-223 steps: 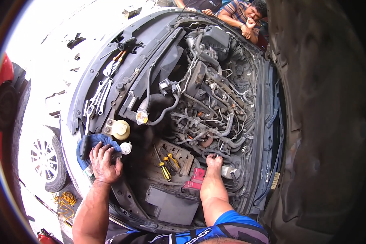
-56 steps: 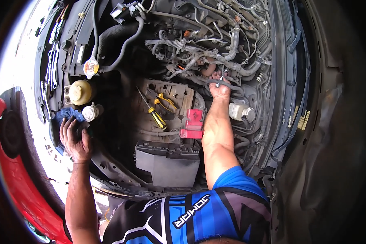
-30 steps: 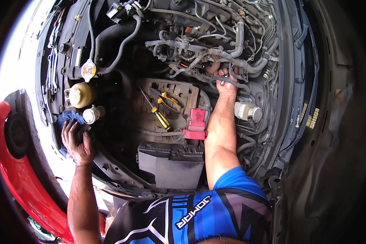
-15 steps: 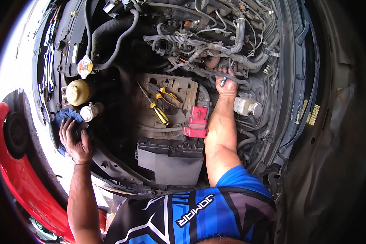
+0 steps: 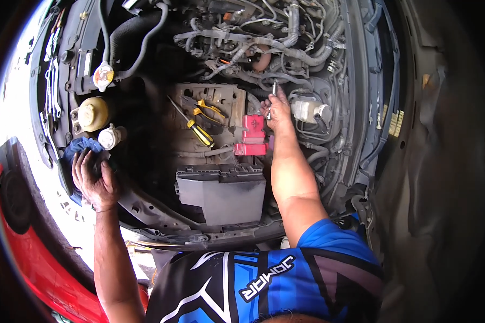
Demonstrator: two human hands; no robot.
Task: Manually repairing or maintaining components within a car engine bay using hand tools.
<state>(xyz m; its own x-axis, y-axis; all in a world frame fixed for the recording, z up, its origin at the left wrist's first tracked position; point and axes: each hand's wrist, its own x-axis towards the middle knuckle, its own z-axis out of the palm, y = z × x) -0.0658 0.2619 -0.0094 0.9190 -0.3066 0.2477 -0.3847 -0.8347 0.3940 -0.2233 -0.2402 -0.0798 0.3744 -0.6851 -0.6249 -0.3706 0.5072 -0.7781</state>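
My left hand (image 5: 94,180) rests with fingers apart and slightly bent on a blue cloth (image 5: 83,145) at the left edge of the engine bay. A yellowish reservoir (image 5: 94,113) and a smaller white capped part (image 5: 110,137) sit just beyond it. My right hand (image 5: 277,110) is closed on a slim silver tool (image 5: 275,89), beside a translucent reservoir (image 5: 308,111) and above the red terminal cover (image 5: 252,129). A yellow-black screwdriver (image 5: 199,132) and yellow-handled pliers (image 5: 210,110) lie on the battery tray (image 5: 183,148).
Hoses and wiring (image 5: 253,43) fill the upper bay. A dark fuse box (image 5: 221,196) lies near the front of me. Silver wrenches (image 5: 54,86) lie along the left panel. The raised hood (image 5: 436,188) borders the right side; a red car (image 5: 48,269) stands at lower left.
My right hand has drawn back from among the hoses toward the red cover, with the silver tool showing more. My left hand stays on the cloth. The people seen earlier are out of view.
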